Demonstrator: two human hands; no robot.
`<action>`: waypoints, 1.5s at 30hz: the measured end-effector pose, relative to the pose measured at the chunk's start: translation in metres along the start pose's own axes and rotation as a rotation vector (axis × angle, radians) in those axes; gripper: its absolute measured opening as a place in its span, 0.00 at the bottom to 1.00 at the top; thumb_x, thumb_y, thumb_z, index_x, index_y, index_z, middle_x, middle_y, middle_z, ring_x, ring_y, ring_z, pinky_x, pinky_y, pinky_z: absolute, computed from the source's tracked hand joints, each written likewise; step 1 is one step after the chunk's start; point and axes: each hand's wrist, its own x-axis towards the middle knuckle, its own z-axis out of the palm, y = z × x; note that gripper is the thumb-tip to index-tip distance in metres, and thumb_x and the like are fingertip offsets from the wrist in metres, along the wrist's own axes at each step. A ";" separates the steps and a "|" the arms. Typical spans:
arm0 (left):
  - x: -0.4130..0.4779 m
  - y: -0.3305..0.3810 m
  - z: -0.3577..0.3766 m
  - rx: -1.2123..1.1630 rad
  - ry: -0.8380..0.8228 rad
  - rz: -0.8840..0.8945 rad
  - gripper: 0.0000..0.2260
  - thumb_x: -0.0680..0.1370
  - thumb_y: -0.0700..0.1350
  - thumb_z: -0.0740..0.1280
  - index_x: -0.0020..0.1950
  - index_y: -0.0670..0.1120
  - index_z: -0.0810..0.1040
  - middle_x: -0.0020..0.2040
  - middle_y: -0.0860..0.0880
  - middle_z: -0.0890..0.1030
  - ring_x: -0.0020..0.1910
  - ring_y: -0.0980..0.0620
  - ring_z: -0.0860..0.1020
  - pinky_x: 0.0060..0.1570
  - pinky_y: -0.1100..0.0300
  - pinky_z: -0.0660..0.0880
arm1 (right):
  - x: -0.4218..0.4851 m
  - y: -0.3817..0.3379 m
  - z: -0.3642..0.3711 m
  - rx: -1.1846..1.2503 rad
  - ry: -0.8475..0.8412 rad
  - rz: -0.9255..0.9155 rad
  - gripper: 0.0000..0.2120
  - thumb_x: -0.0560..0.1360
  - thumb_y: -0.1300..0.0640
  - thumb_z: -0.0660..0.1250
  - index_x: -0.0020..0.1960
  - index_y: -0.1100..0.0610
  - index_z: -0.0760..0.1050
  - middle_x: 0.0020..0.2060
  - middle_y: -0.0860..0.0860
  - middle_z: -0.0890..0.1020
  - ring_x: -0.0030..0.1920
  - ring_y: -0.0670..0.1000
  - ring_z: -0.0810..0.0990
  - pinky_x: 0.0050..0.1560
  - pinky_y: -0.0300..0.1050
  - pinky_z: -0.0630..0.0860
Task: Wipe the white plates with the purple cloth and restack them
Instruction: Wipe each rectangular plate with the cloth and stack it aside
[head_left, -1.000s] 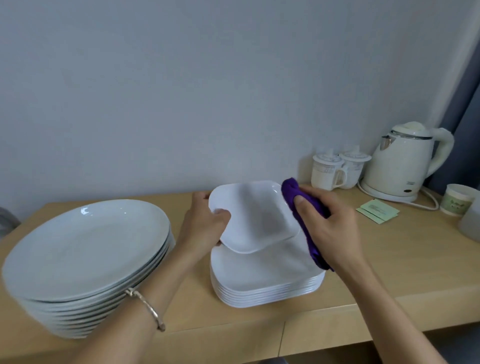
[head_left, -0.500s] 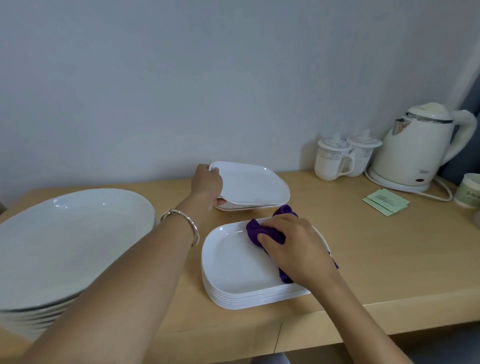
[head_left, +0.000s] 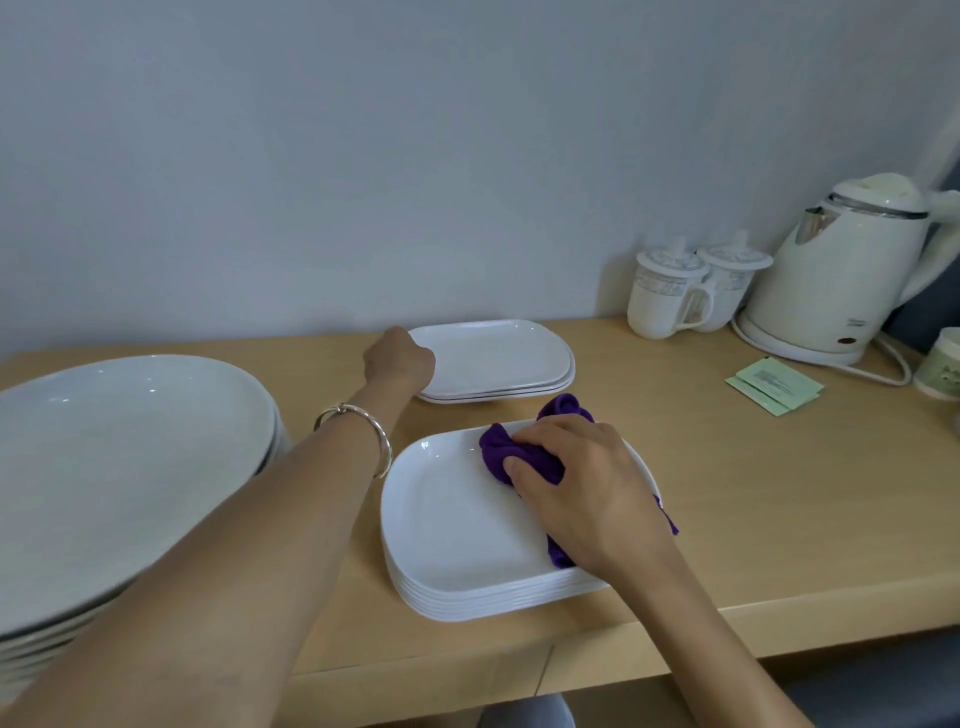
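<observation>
Lowered since before, the plate (head_left: 498, 358) lies flat at twelve o'clock; my left hand (head_left: 399, 358) hides its own fingers, so I cannot tell their grip. My right hand (head_left: 587, 488) clenches the half-covered purple cloth (head_left: 498, 454).

Left hand (head_left: 399, 358) reaches to the back, gripping the left edge of the far plates (head_left: 498, 358). Right hand (head_left: 587, 488) bunches the purple cloth (head_left: 511, 457) and presses it on top of the near stack (head_left: 457, 519), close to the counter (head_left: 779, 493) front.
</observation>
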 end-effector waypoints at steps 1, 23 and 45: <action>-0.002 0.000 0.000 -0.001 -0.012 0.009 0.17 0.79 0.35 0.57 0.67 0.35 0.70 0.67 0.37 0.74 0.68 0.37 0.71 0.61 0.52 0.70 | 0.000 0.000 0.000 -0.001 0.001 -0.002 0.12 0.76 0.48 0.64 0.58 0.41 0.77 0.55 0.39 0.78 0.51 0.42 0.64 0.52 0.32 0.60; -0.167 -0.090 -0.045 -0.219 -0.457 0.542 0.41 0.60 0.69 0.73 0.70 0.62 0.62 0.66 0.64 0.66 0.66 0.64 0.67 0.61 0.58 0.72 | 0.002 0.006 -0.037 -0.035 0.049 0.259 0.15 0.77 0.50 0.62 0.64 0.47 0.74 0.60 0.49 0.76 0.59 0.49 0.72 0.58 0.42 0.68; -0.170 -0.097 -0.030 -0.548 -0.421 0.492 0.42 0.55 0.52 0.80 0.66 0.57 0.67 0.58 0.59 0.78 0.58 0.58 0.79 0.53 0.57 0.77 | -0.013 -0.054 0.000 0.104 -0.399 -0.214 0.08 0.73 0.45 0.66 0.48 0.47 0.79 0.47 0.40 0.78 0.53 0.44 0.71 0.57 0.39 0.67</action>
